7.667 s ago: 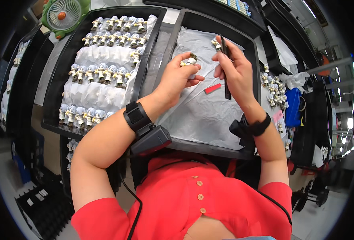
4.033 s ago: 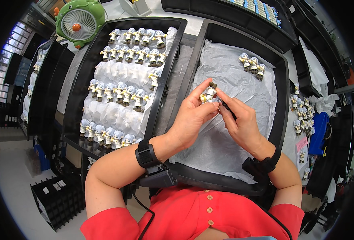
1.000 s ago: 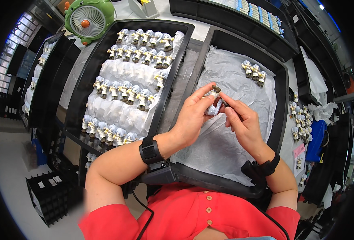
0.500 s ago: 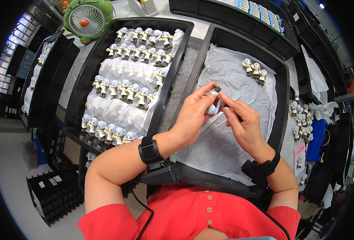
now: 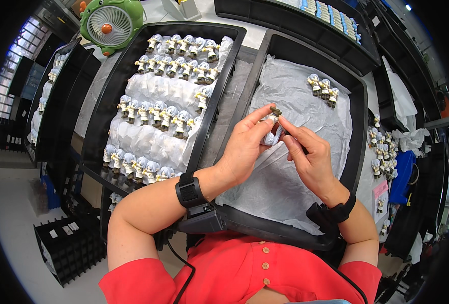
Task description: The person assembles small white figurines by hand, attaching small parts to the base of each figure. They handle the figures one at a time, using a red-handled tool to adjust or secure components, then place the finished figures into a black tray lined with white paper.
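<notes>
My left hand [image 5: 243, 146] is closed around a small figurine [image 5: 271, 138] with pale blue-grey hair and a white outfit. The figurine is upside down, its dark brown feet pointing away from me and its hair toward me. Fingers cover much of its body. My right hand [image 5: 310, 154] pinches a thin dark stick-like tool [image 5: 304, 150], mostly hidden by the fingers, with its fingertips against the figurine. Both hands are above a black tray [image 5: 355, 167] lined with white tissue paper [image 5: 285, 182]. Three similar figurines [image 5: 325, 89] lie at its far right.
To the left, another black tray [image 5: 237, 45] holds rows of figurines [image 5: 158, 114] on tissue. More figurines [image 5: 381, 149] cluster right of my tray, near a blue bin [image 5: 404, 177]. A green fan [image 5: 108, 25] stands far left. Another black tray [image 5: 295, 28] lies at the back.
</notes>
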### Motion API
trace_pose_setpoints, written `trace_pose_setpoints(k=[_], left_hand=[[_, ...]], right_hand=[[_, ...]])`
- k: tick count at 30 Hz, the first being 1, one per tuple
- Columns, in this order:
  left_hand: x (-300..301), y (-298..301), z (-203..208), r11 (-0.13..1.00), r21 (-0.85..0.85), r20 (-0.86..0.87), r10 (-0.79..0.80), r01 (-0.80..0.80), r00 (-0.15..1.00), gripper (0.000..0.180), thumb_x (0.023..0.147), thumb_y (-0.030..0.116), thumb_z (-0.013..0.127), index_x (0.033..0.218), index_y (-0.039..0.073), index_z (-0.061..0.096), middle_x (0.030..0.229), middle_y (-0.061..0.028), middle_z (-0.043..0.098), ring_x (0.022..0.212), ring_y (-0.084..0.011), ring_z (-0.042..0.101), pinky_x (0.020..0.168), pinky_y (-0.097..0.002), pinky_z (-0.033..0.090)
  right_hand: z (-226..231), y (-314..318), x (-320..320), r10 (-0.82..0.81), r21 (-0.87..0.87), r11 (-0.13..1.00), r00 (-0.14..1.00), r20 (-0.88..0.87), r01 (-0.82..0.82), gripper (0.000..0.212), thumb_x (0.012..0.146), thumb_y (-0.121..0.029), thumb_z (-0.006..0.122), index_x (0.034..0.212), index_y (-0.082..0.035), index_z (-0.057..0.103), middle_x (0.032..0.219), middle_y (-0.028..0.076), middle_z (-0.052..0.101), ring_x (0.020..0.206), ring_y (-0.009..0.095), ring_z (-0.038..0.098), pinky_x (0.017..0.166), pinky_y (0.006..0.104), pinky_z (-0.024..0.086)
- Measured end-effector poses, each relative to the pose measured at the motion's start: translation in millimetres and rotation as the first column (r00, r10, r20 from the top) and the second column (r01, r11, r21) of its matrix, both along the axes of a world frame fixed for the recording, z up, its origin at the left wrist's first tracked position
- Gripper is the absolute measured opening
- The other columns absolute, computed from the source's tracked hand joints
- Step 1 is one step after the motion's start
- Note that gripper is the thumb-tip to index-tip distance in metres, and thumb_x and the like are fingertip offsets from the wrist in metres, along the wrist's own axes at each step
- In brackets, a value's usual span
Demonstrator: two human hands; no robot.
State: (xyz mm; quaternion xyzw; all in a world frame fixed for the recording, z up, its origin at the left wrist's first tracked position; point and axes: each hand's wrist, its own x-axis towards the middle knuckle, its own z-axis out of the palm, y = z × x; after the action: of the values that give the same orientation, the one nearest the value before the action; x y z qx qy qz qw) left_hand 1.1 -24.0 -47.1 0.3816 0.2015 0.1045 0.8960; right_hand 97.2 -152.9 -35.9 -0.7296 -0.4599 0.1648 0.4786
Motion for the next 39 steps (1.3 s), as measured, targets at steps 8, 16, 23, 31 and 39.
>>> trace_pose_setpoints(k=[8, 16, 23, 31, 39], left_hand=[[-0.1, -0.6, -0.4, 1.000, -0.008, 0.003, 0.000, 0.000, 1.000, 0.039, 0.094, 0.014, 0.043, 0.131, 0.001, 0.039, 0.111, -0.0045, 0.056, 0.097, -0.0100, 0.055, 0.086, -0.0290, 0.045], [-0.7, 0.1, 0.3, 1.000, 0.001, 0.006, -0.008, 0.008, 1.000, 0.039, 0.094, 0.014, 0.042, 0.131, 0.001, 0.039, 0.111, -0.0046, 0.055, 0.097, -0.0101, 0.055, 0.086, -0.0294, 0.045], [-0.4, -0.2, 0.4, 1.000, 0.012, 0.011, -0.007, 0.007, 1.000, 0.040, 0.094, 0.013, 0.042, 0.132, 0.001, 0.039, 0.111, -0.0053, 0.055, 0.097, -0.0104, 0.055, 0.086, -0.0289, 0.045], [-0.6, -0.2, 0.2, 1.000, 0.005, 0.007, -0.003, 0.003, 1.000, 0.040, 0.094, 0.013, 0.043, 0.131, 0.001, 0.039, 0.111, -0.0050, 0.055, 0.098, -0.0104, 0.055, 0.087, -0.0295, 0.046], [-0.4, -0.8, 0.8, 1.000, -0.003, 0.018, 0.004, -0.004, 1.000, 0.040, 0.094, 0.013, 0.043, 0.131, 0.000, 0.039, 0.112, -0.0053, 0.056, 0.098, -0.0104, 0.055, 0.087, -0.0298, 0.045]], right_hand=[[-1.1, 0.0, -0.4, -0.005, 0.008, 1.000, 1.000, 0.011, 0.004, 0.036, 0.086, -0.001, 0.056, 0.121, -0.006, 0.057, 0.078, 0.007, 0.060, 0.055, 0.010, 0.053, 0.051, 0.0233, 0.044], [0.1, -0.2, 0.2, 0.004, 0.009, 1.000, 1.000, 0.006, -0.004, 0.036, 0.086, 0.000, 0.056, 0.121, -0.006, 0.057, 0.076, 0.006, 0.059, 0.054, 0.009, 0.052, 0.050, 0.0231, 0.043], [0.8, 0.2, -0.7, -0.009, 0.008, 1.000, 1.000, -0.005, 0.009, 0.036, 0.086, -0.001, 0.056, 0.121, -0.007, 0.057, 0.075, 0.006, 0.059, 0.053, 0.009, 0.053, 0.049, 0.0228, 0.044], [0.1, -0.4, -0.6, -0.005, 0.007, 1.000, 1.000, 0.011, 0.005, 0.037, 0.086, -0.001, 0.056, 0.122, -0.007, 0.056, 0.073, 0.006, 0.059, 0.052, 0.009, 0.053, 0.048, 0.0233, 0.044], [0.0, -0.6, 0.8, -0.006, 0.004, 1.000, 1.000, -0.017, 0.006, 0.036, 0.086, -0.001, 0.056, 0.121, -0.007, 0.057, 0.074, 0.006, 0.060, 0.052, 0.009, 0.054, 0.048, 0.0229, 0.044]])
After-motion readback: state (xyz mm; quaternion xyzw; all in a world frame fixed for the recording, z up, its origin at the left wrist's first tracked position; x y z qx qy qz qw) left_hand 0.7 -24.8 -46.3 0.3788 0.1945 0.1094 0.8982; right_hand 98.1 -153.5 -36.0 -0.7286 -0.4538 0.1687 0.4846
